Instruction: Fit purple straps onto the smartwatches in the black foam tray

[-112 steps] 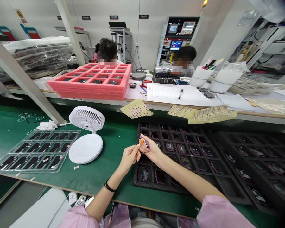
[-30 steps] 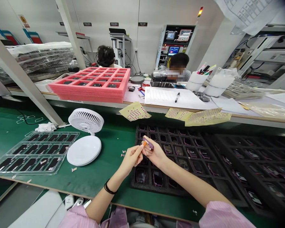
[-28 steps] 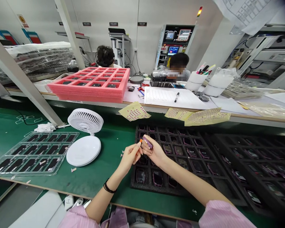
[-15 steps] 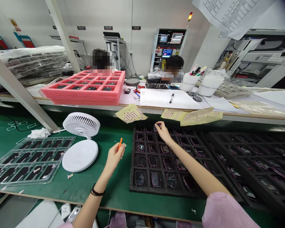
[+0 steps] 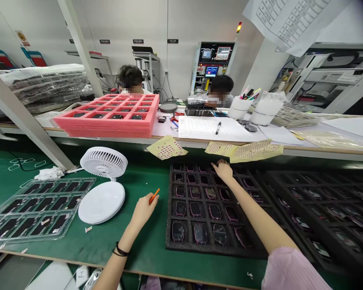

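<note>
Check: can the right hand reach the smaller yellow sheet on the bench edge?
Probably yes: the right hand is over the far end of the black foam tray, just below that sheet, with nothing between.

Bright, even light; warped, darkened edges.

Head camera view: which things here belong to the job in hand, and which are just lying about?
In use:
- left hand holding an orange stick
- right hand over a black foam tray of pink-framed devices

Lying about:
- white desk fan
- clear plastic tray
- pink foam tray
</note>
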### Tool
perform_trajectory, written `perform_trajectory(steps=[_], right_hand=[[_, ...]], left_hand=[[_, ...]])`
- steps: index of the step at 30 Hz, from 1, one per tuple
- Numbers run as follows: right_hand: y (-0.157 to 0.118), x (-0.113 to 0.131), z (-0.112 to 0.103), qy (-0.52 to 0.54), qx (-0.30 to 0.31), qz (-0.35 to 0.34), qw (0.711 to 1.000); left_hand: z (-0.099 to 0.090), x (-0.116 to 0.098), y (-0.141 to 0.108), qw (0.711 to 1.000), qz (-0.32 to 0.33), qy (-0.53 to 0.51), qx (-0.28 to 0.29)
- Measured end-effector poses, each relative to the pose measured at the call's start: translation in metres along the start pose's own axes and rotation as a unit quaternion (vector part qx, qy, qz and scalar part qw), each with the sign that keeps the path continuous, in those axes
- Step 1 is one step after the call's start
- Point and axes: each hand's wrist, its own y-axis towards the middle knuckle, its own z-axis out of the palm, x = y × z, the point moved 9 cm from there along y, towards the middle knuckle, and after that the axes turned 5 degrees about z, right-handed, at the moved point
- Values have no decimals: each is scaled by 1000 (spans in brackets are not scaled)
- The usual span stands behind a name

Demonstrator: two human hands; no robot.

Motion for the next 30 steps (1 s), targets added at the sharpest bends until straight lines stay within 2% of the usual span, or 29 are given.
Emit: perform_trajectory(steps=[3, 6, 8, 10, 13, 15, 17, 18, 20, 22, 30], right_hand=[[4, -11, -4, 28, 6, 30, 999], [4, -9, -5, 101, 21, 30, 994], [-1, -1, -6, 169, 35, 22, 985], [-15, 12, -4, 248, 60, 10, 967], [-57, 42, 10, 360, 135, -5, 923], [-94, 64, 24, 409, 199, -8, 891], [-130, 84, 35, 445, 260, 0, 857], [-147, 94, 40, 473, 296, 10, 830], [-175, 112, 47, 540, 367, 41, 756], [-190, 125, 47, 581, 404, 65, 704], [-201, 133, 46, 596, 434, 106, 667]], left_hand=[[3, 5, 0, 999, -11, 38, 33], [-1, 6, -1, 998, -26, 60, 21], [-6, -1, -4, 999, -23, 48, -3], [-5, -17, -7, 1000, 7, 5, -13], [9, -55, -12, 989, 83, -117, 18], [24, -81, -13, 967, 113, -220, 61], [38, -102, -13, 939, 115, -307, 99], [43, -109, -12, 928, 109, -339, 111], [48, -118, -12, 910, 94, -384, 123], [49, -123, -13, 899, 81, -411, 130], [42, -123, -18, 892, 56, -428, 132]])
